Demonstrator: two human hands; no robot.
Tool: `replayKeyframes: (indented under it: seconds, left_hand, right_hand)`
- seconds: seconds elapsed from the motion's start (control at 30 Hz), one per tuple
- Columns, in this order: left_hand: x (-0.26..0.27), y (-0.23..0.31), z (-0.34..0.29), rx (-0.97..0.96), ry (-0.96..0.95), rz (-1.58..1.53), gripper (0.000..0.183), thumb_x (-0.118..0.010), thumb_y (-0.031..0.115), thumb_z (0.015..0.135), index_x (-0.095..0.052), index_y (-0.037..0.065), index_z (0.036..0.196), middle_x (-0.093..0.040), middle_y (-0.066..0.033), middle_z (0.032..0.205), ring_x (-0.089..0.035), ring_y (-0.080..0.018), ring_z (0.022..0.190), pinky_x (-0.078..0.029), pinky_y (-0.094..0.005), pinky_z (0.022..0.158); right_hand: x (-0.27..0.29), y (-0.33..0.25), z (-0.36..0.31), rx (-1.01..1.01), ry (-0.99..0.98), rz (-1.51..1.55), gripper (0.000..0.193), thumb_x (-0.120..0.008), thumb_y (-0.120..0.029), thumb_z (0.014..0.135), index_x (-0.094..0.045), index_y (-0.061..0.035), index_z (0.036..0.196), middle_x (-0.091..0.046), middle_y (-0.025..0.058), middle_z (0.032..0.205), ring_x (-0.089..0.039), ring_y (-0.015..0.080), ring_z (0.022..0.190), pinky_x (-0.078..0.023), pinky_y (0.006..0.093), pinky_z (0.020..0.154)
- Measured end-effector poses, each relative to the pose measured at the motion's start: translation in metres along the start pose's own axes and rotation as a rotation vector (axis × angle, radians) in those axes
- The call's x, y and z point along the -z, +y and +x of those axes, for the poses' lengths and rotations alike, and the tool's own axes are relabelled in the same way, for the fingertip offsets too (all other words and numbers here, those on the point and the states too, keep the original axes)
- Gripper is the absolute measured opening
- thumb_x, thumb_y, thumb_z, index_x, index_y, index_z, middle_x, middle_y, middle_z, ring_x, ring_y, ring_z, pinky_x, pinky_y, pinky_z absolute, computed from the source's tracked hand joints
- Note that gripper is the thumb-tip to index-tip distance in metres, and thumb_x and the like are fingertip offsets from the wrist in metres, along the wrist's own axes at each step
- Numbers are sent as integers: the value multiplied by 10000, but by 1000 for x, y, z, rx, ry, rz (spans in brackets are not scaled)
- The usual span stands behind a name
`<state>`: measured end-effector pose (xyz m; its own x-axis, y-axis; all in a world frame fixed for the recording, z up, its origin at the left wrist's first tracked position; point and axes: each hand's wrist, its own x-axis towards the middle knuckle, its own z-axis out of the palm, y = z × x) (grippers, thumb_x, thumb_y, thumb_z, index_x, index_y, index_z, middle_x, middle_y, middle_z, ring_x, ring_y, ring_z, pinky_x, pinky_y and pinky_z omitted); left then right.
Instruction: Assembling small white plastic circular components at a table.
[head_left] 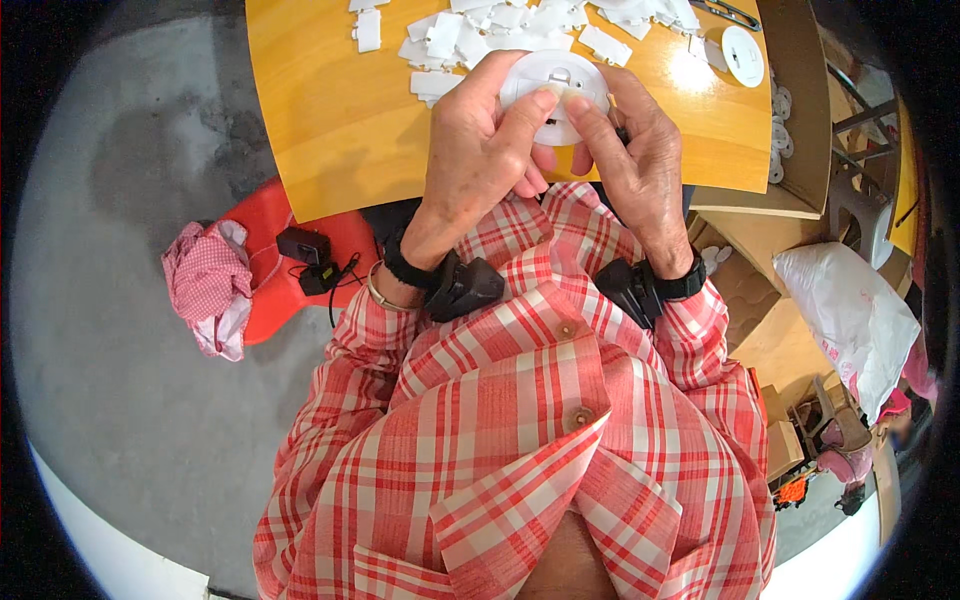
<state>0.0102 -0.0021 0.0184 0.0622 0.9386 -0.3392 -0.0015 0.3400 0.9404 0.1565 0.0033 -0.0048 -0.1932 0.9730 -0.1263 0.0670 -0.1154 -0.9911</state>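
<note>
Both my hands hold a round white plastic disc [533, 72] above the near part of the yellow table [345, 140]. My left hand [487, 135] grips the disc's left side, and its thumb presses on the face near the middle. My right hand [632, 140] closes round the right side, its thumb tip beside the other thumb. A small slot and a raised clip show on the disc's face. Most of my fingers are hidden behind it. Beyond the disc lies a loose pile of flat white plastic pieces [470, 42].
Another white disc [743, 56] lies at the table's right edge, near a dark tool [728, 12]. An open cardboard box [805, 120] with several white discs stands right of the table. A red stool [275, 305] holds cloth and black adapters. A white sack [850, 320] sits at right.
</note>
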Motion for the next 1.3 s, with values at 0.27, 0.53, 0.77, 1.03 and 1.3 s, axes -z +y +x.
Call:
replayKeyframes:
  seconds: [0.27,0.53,0.77,1.03,1.3]
  left_hand:
    - [10,-11,12,76,-131,-129,369,-463,257,944,-474,-32,1173,-617,-151,714,-600,-170,467,-496,-233,390]
    - [5,-4,13,75,-142,-96,387,-476,245,945,-451,-34,1213,-617,-159,720,-619,-172,500,-512,-234,408]
    - [0,-5,11,65,-102,-78,356,-491,184,931,-461,-24,1219,-619,-137,744,-612,-144,502,-503,-234,389]
    - [-1,-8,15,96,-104,-22,332,-478,169,932,-474,-15,1209,-609,-120,684,-591,-130,472,-478,-225,365]
    - [5,-11,18,124,-219,-124,381,-455,260,953,-458,-13,1219,-609,-153,671,-607,-157,483,-499,-225,409]
  right_hand:
    - [14,2,9,-151,-116,201,315,-473,-223,955,-550,18,1142,-540,5,625,-493,58,584,-389,204,541]
    - [15,10,9,-76,-79,180,335,-528,-235,936,-541,17,1157,-575,15,642,-516,54,583,-403,200,540]
    - [12,11,9,-117,-54,136,308,-596,-155,889,-536,8,1144,-567,13,649,-499,65,504,-376,202,455]
    - [11,13,8,-149,-39,157,275,-558,-143,900,-544,-4,1137,-581,23,700,-496,61,525,-382,207,491]
    - [25,4,5,-254,-92,216,332,-490,-214,947,-521,9,1192,-576,16,724,-509,49,583,-388,200,528]
